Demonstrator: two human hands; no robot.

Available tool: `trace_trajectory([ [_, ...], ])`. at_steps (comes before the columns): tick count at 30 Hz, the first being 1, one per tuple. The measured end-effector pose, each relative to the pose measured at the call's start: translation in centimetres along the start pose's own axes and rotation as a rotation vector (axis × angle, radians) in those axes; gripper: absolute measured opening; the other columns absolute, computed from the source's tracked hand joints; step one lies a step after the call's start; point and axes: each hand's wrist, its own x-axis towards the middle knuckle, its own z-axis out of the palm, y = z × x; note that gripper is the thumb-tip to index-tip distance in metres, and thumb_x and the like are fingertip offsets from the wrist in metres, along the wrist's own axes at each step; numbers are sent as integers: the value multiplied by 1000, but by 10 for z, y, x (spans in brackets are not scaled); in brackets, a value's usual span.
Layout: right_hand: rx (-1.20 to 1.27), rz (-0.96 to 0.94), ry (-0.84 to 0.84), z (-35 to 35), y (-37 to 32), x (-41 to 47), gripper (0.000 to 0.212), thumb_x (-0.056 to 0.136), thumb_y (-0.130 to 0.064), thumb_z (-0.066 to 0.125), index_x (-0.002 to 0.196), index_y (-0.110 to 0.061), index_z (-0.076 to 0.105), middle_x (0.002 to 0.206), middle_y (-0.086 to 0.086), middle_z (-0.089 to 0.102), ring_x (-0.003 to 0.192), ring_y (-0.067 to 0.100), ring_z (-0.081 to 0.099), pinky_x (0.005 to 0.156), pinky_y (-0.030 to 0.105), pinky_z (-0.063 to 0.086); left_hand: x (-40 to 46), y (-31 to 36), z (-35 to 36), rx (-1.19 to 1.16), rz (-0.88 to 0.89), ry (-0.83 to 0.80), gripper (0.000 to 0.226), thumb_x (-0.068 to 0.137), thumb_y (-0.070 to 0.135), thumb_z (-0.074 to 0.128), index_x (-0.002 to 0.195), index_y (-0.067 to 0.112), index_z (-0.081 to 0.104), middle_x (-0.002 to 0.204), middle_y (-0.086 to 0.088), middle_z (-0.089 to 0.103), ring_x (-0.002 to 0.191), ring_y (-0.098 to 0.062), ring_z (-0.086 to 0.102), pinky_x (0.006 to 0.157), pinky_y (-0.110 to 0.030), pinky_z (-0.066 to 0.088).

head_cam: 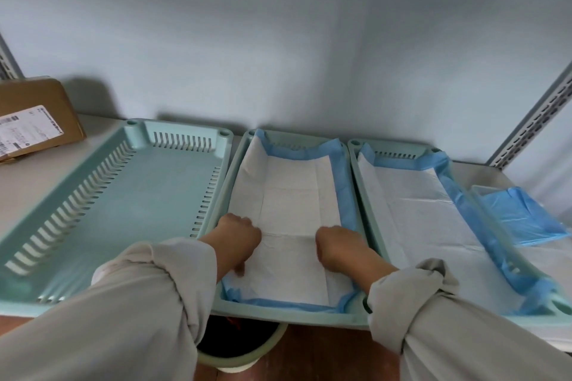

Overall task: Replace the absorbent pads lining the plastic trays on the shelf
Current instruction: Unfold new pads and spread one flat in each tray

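Three pale green plastic trays stand side by side on the shelf. The left tray [102, 204] is bare inside. A white absorbent pad [291, 201] with blue edging lines the middle tray [278, 315]. My left hand [238, 241] and my right hand [340, 247] both press down on the near half of this pad, knuckles up, fingers bent under and hidden. The pad lies flat between them. The right tray [353, 145] holds another white and blue pad [414, 210].
A folded blue pad [520, 216] lies on the shelf right of the trays. A brown cardboard box [37, 117] sits at the far left. A perforated metal upright [532, 127] rises at the right. A pale bin [241, 353] stands on the floor below the shelf edge.
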Motion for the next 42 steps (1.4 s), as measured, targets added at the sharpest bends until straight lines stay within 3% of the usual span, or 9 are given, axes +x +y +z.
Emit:
trace_trajectory([
  [2,199,-7,106,3,-2,7,39,95,-18,48,133,-14,44,136,11,46,121,25,48,91,31,41,12,2,0,-262,-70,129,55,90,31,60,136,11,38,138,-13,41,125,-30,46,101,-40,42],
  [5,322,-69,-54,14,-10,13,73,93,-45,50,152,-24,13,160,8,6,146,28,12,117,41,21,28,4,5,-569,-183,163,75,92,31,56,151,14,12,157,-15,4,146,-32,9,115,-44,24],
  [9,267,51,-79,20,-2,21,78,92,-54,47,152,-25,6,160,9,-1,147,31,2,117,48,20,45,-6,12,-852,-302,133,102,83,40,67,152,11,-4,158,-16,-9,148,-29,-1,119,-35,11],
  [13,233,71,20,4,8,27,54,99,-37,39,146,-15,25,154,12,20,140,29,22,110,39,29,57,-10,5,-772,-269,73,98,80,49,66,151,12,9,158,-17,0,147,-31,4,119,-36,11],
  [18,242,76,62,-1,14,60,58,102,-28,35,152,-20,7,160,10,-5,148,24,0,118,37,13,79,-12,-6,-653,-228,301,61,92,33,54,145,16,29,154,-12,18,144,-30,16,116,-42,24],
  [22,229,-4,122,1,8,92,63,100,-41,35,153,-23,7,161,7,-2,148,23,-1,120,40,11,103,-23,-11,-639,-150,291,92,87,39,62,152,18,0,159,-10,-11,147,-27,-12,119,-43,2],
  [26,260,-7,101,7,14,122,69,96,-58,27,153,-29,1,161,1,-7,148,20,-7,119,43,3,123,-44,-14,-916,-223,177,118,76,51,70,150,8,-13,157,-14,-17,147,-29,-10,119,-37,4],
  [34,229,67,155,9,12,145,71,96,-60,18,153,-25,-5,160,4,-14,147,22,-15,119,44,-3,145,-47,-27,-597,-289,278,77,81,56,60,138,12,36,150,-15,21,141,-32,20,112,-42,28],
  [42,198,-87,109,-7,21,198,76,89,-70,19,151,-34,-7,158,-4,-19,146,18,-18,119,44,-7,185,-69,-28,-766,-264,195,108,83,54,61,151,8,-8,158,-17,-12,147,-30,-6,120,-37,6],
])
